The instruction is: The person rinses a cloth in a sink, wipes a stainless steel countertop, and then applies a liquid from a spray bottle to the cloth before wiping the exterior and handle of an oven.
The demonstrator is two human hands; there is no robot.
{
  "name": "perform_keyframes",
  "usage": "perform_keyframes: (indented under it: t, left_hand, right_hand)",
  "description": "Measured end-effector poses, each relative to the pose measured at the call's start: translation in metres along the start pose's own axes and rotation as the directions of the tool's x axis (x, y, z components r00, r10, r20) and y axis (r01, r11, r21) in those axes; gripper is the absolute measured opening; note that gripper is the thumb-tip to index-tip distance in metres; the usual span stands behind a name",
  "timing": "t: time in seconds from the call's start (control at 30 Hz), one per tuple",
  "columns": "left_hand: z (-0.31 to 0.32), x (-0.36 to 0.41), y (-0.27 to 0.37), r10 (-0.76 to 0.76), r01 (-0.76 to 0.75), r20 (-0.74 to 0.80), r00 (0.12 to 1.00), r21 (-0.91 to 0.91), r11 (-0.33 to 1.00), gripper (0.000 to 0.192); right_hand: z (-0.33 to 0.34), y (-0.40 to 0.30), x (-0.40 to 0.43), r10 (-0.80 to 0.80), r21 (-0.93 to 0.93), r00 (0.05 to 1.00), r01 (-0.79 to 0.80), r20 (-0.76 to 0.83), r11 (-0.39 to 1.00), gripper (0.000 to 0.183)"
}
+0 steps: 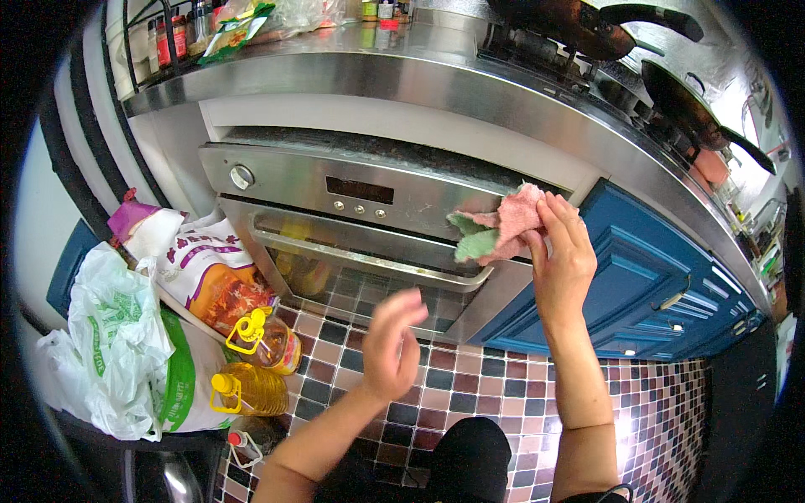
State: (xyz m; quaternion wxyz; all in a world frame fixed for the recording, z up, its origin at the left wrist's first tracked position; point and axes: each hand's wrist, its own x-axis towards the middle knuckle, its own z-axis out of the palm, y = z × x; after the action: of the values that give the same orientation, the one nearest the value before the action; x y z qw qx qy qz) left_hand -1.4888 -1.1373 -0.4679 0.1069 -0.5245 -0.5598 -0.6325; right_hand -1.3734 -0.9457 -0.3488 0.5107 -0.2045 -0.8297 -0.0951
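My right hand [563, 248] pinches a pink and green cleaning cloth [506, 226] between thumb and fingers. The cloth hangs in folds at the right end of the oven's steel control panel [283, 179]; whether it touches the panel I cannot tell. My left hand [395, 346], slightly blurred, is empty, its thumb apart from its fingers. It hovers in front of the glass oven door [371, 292], below the bar handle [371, 258]. A round knob [241, 177], a dark display [359, 190] and 3 small buttons sit on the panel.
Printed sacks [207, 264], a white plastic bag [113, 339] and yellow-capped oil bottles [255, 390] crowd the left side. Above runs the steel counter edge [377, 72], with pans [578, 25] on the stove at right. Blue cabinets [635, 283] adjoin the oven. The floor is tiled [459, 377].
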Motion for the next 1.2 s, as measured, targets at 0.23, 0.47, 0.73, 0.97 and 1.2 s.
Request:
perform_keyframes:
  t: [0.23,0.47,0.73,0.97,1.2]
  left_hand:
    - [0.024,-0.113,-0.024,-0.403,0.423,0.277,0.872,-0.013,0.906,0.027]
    - [-0.006,-0.120,-0.049,-0.453,0.441,0.348,0.821,0.116,0.890,0.025]
    - [-0.027,-0.117,-0.061,-0.451,0.446,0.266,0.852,0.084,0.891,0.022]
    - [-0.046,-0.122,-0.072,-0.488,0.503,0.330,0.808,0.045,0.863,0.026]
    - [-0.067,-0.133,-0.081,-0.528,0.513,0.326,0.785,0.136,0.847,0.026]
  right_hand:
    - [0.068,-0.078,0.044,-0.192,0.017,0.981,0.192,-0.025,0.981,0.018]
    - [0.043,-0.056,0.054,-0.227,0.204,0.963,0.195,0.148,0.959,0.022]
    - [0.043,-0.061,0.050,-0.128,-0.042,0.992,0.129,0.020,0.991,0.015]
    - [0.162,-0.210,0.099,-0.331,0.133,0.943,0.331,-0.020,0.934,0.020]
    - [0.225,-0.293,0.123,-0.465,0.099,0.883,0.469,-0.059,0.878,0.010]
